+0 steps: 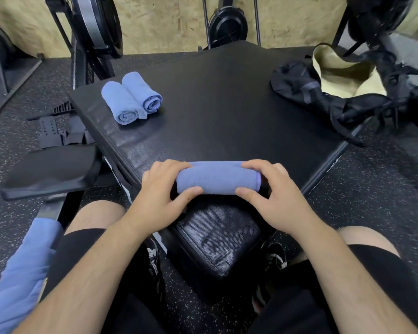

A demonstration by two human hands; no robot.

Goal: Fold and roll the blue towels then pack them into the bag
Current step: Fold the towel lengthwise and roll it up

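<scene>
A rolled blue towel (pixel 217 178) lies at the near corner of the black padded platform (pixel 215 104). My left hand (pixel 164 196) grips its left end and my right hand (pixel 273 191) grips its right end, fingers over the top and thumbs on the near side. Two more rolled blue towels (pixel 130 97) lie side by side at the platform's far left. A black bag (pixel 328 90) with a pale yellow lining sits gaping at the far right corner. Loose blue towel cloth (pixel 22 273) hangs at my lower left.
A black padded seat (pixel 51 169) stands to the left of the platform. Exercise machines with black flywheels (pixel 227 22) line the wooden back wall. The floor is speckled black rubber (pixel 372 179). My knees and shoes sit below the platform's near corner.
</scene>
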